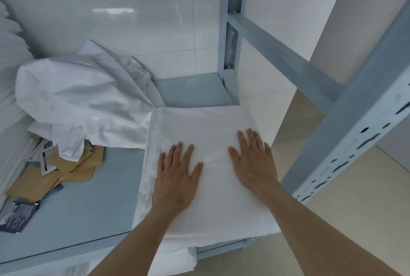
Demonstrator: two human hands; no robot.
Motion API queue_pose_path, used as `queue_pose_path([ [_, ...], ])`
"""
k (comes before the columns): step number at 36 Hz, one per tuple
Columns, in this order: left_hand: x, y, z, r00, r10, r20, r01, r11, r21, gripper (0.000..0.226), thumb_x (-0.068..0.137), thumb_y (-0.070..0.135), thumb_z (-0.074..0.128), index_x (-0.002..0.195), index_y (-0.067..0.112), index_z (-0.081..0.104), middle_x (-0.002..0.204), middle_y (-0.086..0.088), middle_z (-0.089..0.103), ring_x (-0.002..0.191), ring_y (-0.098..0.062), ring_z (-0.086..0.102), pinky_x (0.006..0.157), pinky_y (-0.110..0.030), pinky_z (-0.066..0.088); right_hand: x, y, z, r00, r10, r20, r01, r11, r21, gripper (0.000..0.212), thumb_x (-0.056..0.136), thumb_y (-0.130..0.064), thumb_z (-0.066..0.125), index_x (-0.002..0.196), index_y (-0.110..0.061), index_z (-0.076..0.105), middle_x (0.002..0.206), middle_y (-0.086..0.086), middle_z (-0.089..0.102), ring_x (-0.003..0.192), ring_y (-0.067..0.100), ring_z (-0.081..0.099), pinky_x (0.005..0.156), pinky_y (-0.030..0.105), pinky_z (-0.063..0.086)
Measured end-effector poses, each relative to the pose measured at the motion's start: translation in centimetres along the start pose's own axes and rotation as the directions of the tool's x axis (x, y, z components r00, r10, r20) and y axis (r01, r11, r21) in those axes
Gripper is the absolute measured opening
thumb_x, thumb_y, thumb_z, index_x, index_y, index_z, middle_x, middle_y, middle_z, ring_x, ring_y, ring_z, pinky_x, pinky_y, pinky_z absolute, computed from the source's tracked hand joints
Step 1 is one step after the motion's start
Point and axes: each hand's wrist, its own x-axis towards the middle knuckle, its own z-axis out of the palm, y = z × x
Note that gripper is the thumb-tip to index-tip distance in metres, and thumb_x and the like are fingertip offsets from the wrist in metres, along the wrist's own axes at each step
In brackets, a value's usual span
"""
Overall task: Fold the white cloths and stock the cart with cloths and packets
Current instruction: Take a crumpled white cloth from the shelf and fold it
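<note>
- A folded white cloth (206,164) is laid flat on the right end of a pale blue metal shelf (88,213); its near edge reaches the shelf's front lip, and a loose part is seen hanging below that lip.
- The left hand (176,178) is pressed palm-down on the left half of the folded cloth, fingers (177,151) straight and slightly spread, nothing gripped.
- The right hand (253,162) is laid flat on the right half of the same cloth, its fingers (248,140) also straight and apart, pointing away from the person.
- The two hands are set side by side, near each other but not touching.
- A crumpled pile of unfolded white cloths (82,102) is heaped on the shelf to the left, its edge touching the folded cloth's far left corner.
- Brown packets (55,175) are scattered on the shelf under and beside the crumpled pile, with printed white packets (45,158) partly tucked beneath the cloth.
- A dark packet (18,217) lies at the shelf's left front; its print is too blurred to be read.
- What may be a stack of striped white linen (11,53) is seen at the far left edge.
- A perforated upright post (355,124) of the shelving frame stands to the right of the hands.
</note>
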Motion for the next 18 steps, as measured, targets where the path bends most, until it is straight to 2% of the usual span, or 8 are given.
queue_pose_path([
  [5, -0.3, 0.4, -0.2, 0.993, -0.110, -0.046, 0.110, 0.994, -0.006, 0.070, 0.097, 0.063, 0.011, 0.159, 0.031, 0.012, 0.168, 0.001, 0.007, 0.154, -0.018, -0.002, 0.124, -0.041, -0.008, 0.2, -0.1, -0.2, 1.000, 0.025, 0.012, -0.025, 1.000, 0.018, 0.067, 0.100, -0.059, 0.010, 0.159, -0.028, 0.000, 0.167, 0.002, -0.005, 0.153, 0.023, -0.006, 0.124, 0.040, 0.006],
  [9, -0.5, 0.7, -0.3, 0.989, -0.150, -0.001, 0.150, 0.989, 0.007, 0.072, 0.096, 0.063, 0.007, 0.159, 0.030, 0.005, 0.168, 0.001, 0.001, 0.154, -0.017, -0.006, 0.123, -0.048, -0.011, 0.5, 0.2, -0.4, 1.000, 0.003, 0.027, -0.004, 1.000, 0.029, 0.067, 0.100, -0.060, 0.011, 0.159, -0.029, 0.001, 0.167, 0.000, -0.005, 0.153, 0.019, -0.005, 0.124, 0.039, 0.008],
  [12, -0.3, 0.2, -0.7, 0.990, -0.124, 0.070, 0.125, 0.992, -0.012, 0.073, 0.098, 0.064, 0.014, 0.160, 0.028, 0.000, 0.168, 0.000, -0.006, 0.154, -0.016, -0.012, 0.122, -0.048, -0.013, 1.2, 0.3, -0.9, 0.998, -0.017, 0.060, 0.015, 0.999, 0.038, 0.067, 0.101, -0.059, 0.013, 0.159, -0.028, 0.001, 0.167, 0.000, -0.004, 0.153, 0.018, -0.005, 0.125, 0.040, 0.008],
  [16, -0.8, -1.3, -2.2, 0.977, -0.050, 0.206, 0.059, 0.997, -0.042, 0.071, 0.101, 0.060, 0.023, 0.160, 0.029, -0.003, 0.168, 0.003, -0.012, 0.153, -0.013, -0.016, 0.123, -0.044, -0.013, 0.6, -0.3, -1.2, 0.997, 0.009, 0.080, -0.001, 0.995, -0.100, 0.066, 0.102, -0.055, 0.009, 0.159, -0.022, 0.000, 0.167, 0.005, -0.004, 0.153, 0.022, -0.005, 0.124, 0.042, -0.002],
  [18, -1.8, -2.2, -3.1, 0.966, -0.031, 0.257, 0.039, 0.999, -0.028, 0.069, 0.104, 0.055, 0.026, 0.160, 0.028, -0.003, 0.168, 0.003, -0.011, 0.153, -0.013, -0.013, 0.124, -0.041, -0.010, -0.3, -1.0, -1.7, 0.995, 0.039, 0.090, -0.027, 0.990, -0.140, 0.066, 0.103, -0.051, 0.012, 0.159, -0.017, 0.003, 0.166, 0.010, -0.001, 0.153, 0.026, -0.003, 0.124, 0.044, -0.001],
])
